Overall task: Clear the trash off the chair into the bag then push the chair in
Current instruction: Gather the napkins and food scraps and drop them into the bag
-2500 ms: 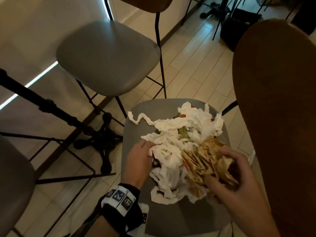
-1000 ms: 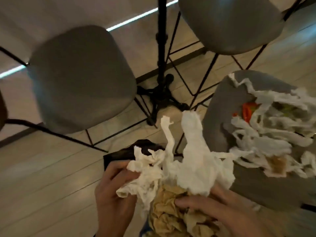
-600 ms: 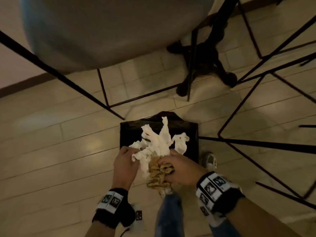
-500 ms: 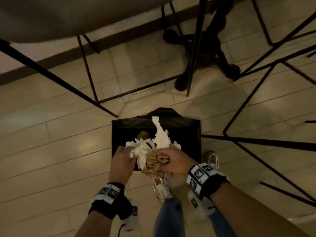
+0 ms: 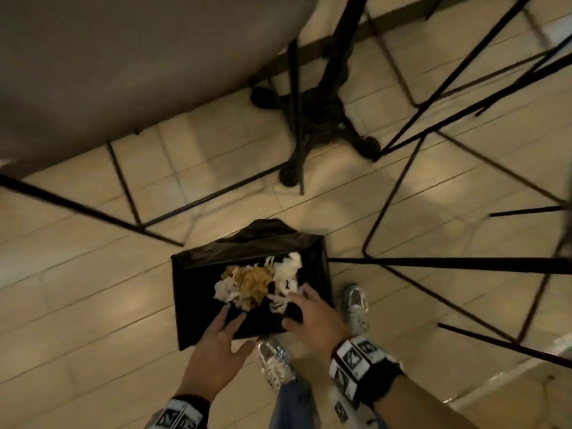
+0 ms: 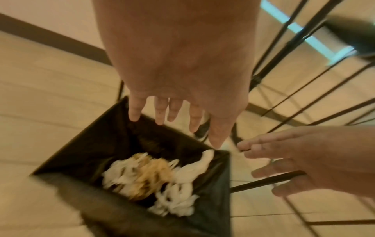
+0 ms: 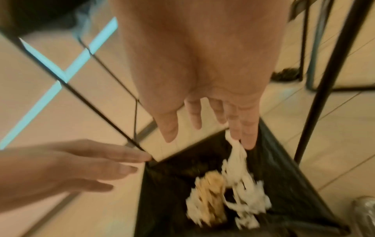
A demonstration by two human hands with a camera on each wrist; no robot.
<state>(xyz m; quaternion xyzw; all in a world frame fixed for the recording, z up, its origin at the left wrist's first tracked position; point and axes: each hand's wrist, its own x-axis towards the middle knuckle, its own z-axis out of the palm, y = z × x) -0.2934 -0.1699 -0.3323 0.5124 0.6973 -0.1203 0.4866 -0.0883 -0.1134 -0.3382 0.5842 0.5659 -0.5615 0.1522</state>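
Nearest the camera, the left hand (image 5: 216,345) and the right hand (image 5: 312,317) hang side by side over the black bag (image 5: 198,292), fingers spread and straight, gripping nothing. In the right wrist view a white strip of the trash (image 7: 237,149) touches the tips of the right hand's fingers (image 7: 247,134) (blur hides whether it clings there or merely passes in front). Below the hands, the crumpled white and brown paper trash (image 5: 257,283) lies inside the bag's open mouth, which stands on the pale tiled floor (image 5: 93,305). Two silvery shoes (image 5: 356,305) stand just beside the bag's near and right edges. Farther off, thin black chair legs (image 5: 123,187) cross the floor, a dark cast pedestal base (image 5: 322,119) sits beyond them, and a grey chair seat (image 5: 123,57) fills the upper left corner.
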